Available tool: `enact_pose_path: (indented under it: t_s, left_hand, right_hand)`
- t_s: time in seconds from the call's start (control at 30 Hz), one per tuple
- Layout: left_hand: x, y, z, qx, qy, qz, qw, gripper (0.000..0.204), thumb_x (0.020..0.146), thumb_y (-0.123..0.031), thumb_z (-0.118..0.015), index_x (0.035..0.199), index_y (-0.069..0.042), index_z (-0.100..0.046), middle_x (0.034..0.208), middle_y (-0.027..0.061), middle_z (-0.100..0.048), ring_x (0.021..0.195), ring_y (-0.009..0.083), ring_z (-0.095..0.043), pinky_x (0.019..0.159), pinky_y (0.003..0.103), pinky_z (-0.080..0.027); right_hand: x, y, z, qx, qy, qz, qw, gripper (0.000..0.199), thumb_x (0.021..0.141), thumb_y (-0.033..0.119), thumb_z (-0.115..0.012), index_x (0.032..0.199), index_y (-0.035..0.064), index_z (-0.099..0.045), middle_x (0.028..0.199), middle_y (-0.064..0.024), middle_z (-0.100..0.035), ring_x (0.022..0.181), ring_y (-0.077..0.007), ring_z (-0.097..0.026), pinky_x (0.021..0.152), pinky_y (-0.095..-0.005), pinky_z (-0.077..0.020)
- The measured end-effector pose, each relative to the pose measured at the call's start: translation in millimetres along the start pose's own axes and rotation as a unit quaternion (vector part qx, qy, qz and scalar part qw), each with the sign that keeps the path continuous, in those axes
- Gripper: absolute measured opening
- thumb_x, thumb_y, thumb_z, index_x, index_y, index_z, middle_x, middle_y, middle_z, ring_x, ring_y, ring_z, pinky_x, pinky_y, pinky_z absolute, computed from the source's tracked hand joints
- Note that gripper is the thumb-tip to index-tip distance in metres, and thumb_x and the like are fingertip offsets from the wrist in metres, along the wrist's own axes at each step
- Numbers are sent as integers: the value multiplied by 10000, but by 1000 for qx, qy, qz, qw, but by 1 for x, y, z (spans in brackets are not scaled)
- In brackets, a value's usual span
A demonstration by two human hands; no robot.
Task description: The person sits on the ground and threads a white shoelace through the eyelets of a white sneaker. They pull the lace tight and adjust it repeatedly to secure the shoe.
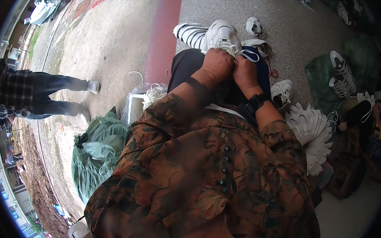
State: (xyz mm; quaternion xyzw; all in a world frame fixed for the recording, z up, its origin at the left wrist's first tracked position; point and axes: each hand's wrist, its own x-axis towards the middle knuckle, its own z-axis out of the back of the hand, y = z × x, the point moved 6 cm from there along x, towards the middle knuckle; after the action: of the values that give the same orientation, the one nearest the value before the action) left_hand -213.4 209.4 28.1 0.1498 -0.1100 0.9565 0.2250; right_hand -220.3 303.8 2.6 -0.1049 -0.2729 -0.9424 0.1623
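A white sneaker (pixel 222 34) stands at my knees, toe pointing away from me. White shoelace (pixel 250 55) runs from its eyelets to my fingers, with a loop showing by the right hand. My left hand (pixel 217 64) is closed in a fist at the shoe's near end, knuckles up. Close against it, my right hand (pixel 246 72) is also closed, pinching lace; a dark watch (pixel 255 102) sits on that wrist. The fingertips of both hands are mostly hidden. Touching the sneaker's left side is a row of white shoe pieces (pixel 190 34).
More white sneakers lie beyond (pixel 255 27) and to the right (pixel 282 92). A fanned stack of white pieces (pixel 309 134) is by my right elbow. White laces (pixel 155 94) and a green sack (pixel 102 146) are on my left. One person (pixel 33 94) stands left; another sits far right.
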Motion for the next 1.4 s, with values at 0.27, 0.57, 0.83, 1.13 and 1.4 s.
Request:
enact_pose_path:
  t_s: [0.27, 0.57, 0.83, 1.13, 1.4]
  left_hand:
    - [-80, 90, 34, 41, 141, 180, 973, 134, 722, -140, -534, 669, -74, -637, 694, 150, -622, 678, 333, -616, 610, 429, -489]
    - [-79, 78, 32, -67, 91, 171, 979, 204, 769, -261, -613, 721, -64, -635, 763, 140, -628, 739, 315, -614, 626, 407, -491]
    - [-84, 82, 36, -94, 54, 209, 972, 201, 767, -261, -621, 719, -66, -622, 752, 131, -613, 747, 317, -602, 647, 413, -482]
    - [-94, 87, 38, -137, 12, 231, 963, 168, 763, -229, -625, 743, -62, -621, 774, 133, -611, 749, 320, -598, 658, 412, -478]
    - [-63, 50, 11, -217, -42, 0, 975, 104, 718, -166, -640, 753, -70, -622, 744, 96, -572, 755, 263, -578, 673, 360, -470]
  right_hand:
    - [-2, 2, 1, 6, -7, 13, 1000, 156, 786, 159, -571, 718, 22, -543, 671, -205, -577, 676, -387, -575, 597, -462, -455]
    - [-9, -18, 15, 37, -52, 13, 998, 83, 757, 99, -578, 730, 35, -533, 687, -181, -569, 665, -369, -564, 587, -442, -450]
    - [-29, 51, -11, -2, 152, 256, 955, 109, 690, 64, -628, 738, 43, -533, 776, -128, -518, 755, -319, -557, 642, -411, -453]
    - [-25, 42, -10, 45, 111, 191, 974, 163, 674, 52, -622, 818, 43, -546, 821, -150, -552, 817, -352, -550, 730, -417, -447]
    - [0, -30, 80, 630, -76, -139, 761, 295, 746, -12, -582, 1038, -18, -540, 931, -31, -565, 832, -117, -547, 762, -254, -437]
